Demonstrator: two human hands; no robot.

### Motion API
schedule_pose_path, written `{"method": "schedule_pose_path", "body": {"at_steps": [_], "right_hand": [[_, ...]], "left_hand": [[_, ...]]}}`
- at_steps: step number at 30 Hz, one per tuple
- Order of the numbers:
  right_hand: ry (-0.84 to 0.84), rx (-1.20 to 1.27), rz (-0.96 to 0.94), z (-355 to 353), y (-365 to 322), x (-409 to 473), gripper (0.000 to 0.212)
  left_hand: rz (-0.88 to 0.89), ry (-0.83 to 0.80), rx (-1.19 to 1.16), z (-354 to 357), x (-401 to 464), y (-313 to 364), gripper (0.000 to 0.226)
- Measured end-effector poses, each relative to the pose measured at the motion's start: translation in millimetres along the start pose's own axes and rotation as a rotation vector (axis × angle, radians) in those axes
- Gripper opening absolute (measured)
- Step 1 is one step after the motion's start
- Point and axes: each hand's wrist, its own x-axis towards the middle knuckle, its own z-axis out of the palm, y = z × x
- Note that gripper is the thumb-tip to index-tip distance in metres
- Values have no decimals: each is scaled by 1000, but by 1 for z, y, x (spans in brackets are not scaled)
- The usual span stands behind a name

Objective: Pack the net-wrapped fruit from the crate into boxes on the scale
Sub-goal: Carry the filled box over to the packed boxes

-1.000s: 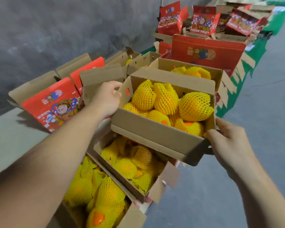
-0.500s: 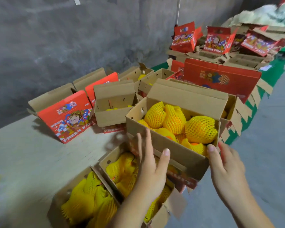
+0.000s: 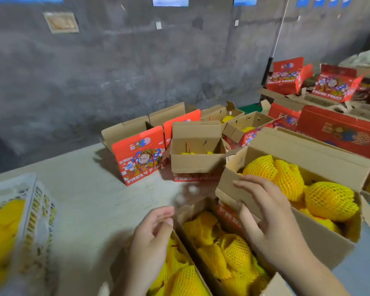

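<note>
A filled cardboard box [image 3: 320, 238] of yellow net-wrapped fruit [image 3: 329, 200] rests on other filled boxes at the right. My right hand [image 3: 267, 216] is spread in front of its near-left wall, fingers relaxed, holding nothing. Lower left of it, my left hand [image 3: 152, 236] hovers loosely curled and empty over an open box of netted fruit [image 3: 179, 280]. A second open box [image 3: 229, 255] lies between my hands. A white crate [image 3: 30, 210] with yellow fruit stands at the far left, blurred. No scale is in view.
Red "Fresh Fruit" boxes [image 3: 139, 154] and brown open boxes [image 3: 195, 150] stand on the pale floor along the grey wall. More red boxes [image 3: 340, 131] and flat cartons are stacked at the back right.
The filled box has been set down on the stack and both hands have let go. My view has swung left and up, bringing the white crate into sight.
</note>
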Motion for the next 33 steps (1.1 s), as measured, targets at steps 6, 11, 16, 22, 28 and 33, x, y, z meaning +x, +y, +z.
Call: {"method": "schedule_pose_path", "body": {"at_steps": [6,11,16,22,28,33], "right_hand": [[-296,-87,-33,66,-24,70,43],[-482,-168,1,121,-27,133,44],[-679,-227,96,170,5,210,46],[-872,-418,347,244,75,292,59],[-984,-527,403,300,142,303,72],[-936,-624,304,320,151,286,48]], "left_hand": [[66,-68,50,-23,42,11,30],[83,-200,165,-13,104,28,28],[18,-215,232,14,183,41,63],[-70,-202,364,25,253,4,51],[-82,-89,423,24,273,-37,49],[-164,-142,415,22,258,-76,47]]}}
